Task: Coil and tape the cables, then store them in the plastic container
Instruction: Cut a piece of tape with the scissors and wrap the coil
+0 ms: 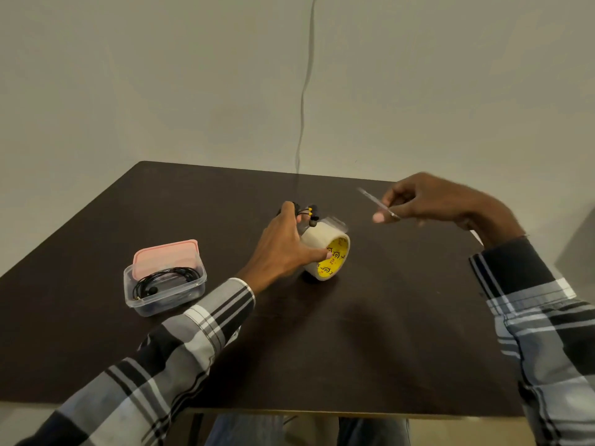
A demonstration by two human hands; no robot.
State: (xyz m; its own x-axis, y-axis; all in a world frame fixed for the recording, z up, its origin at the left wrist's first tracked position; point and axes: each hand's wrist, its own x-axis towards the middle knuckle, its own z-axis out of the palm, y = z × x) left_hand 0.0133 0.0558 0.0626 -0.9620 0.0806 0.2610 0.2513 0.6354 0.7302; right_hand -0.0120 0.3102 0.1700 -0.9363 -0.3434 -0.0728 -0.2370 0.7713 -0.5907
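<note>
A roll of clear packing tape [328,254] with a yellow core stands on edge in the middle of the dark table [386,317]. My left hand [286,249] grips the roll, thumb on its core, and also holds a small black coiled cable with yellow ends [308,213] against the roll's far side. A loose strip of tape [335,223] sticks up from the roll beside the cable. My right hand [431,201] hovers to the right of the roll and grips a thin metal tool, probably scissors [376,202], blurred. A clear plastic container [165,280] at left holds a coiled black cable [161,280].
The container's pink lid [165,255] leans in the back of the container. A thin grey wire [304,101] runs down the wall behind the table. The table's near edge [322,413] is just above my lap.
</note>
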